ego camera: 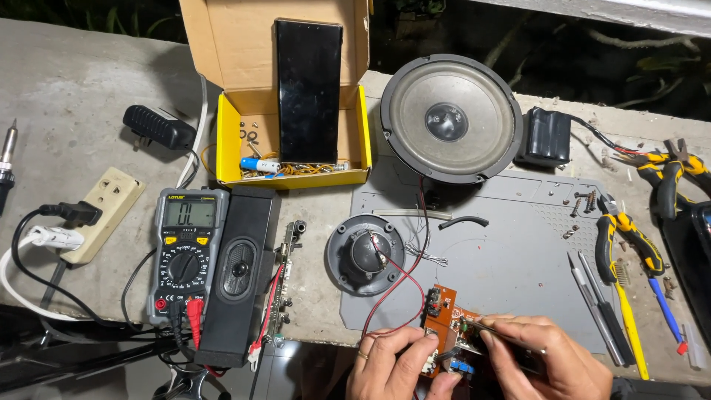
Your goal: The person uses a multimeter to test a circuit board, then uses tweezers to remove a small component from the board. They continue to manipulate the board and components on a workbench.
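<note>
LEFT HAND: closed on near edge of orange circuit board | RIGHT HAND: pinching tweezers, tips on board | BOARD: between both hands, red wires running up to small tweeter just beyond left hand | FAR LEFT: multimeter | RIGHT OF RIGHT HAND: yellow-handled pliers

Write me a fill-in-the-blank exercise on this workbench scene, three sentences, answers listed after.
1. Both hands, left and right, hold an orange ____ board.
2. The phone stands in a ____ cardboard box.
3. The large speaker lies ____ the small speaker in the picture.

Answers: circuit; yellow; above
</note>
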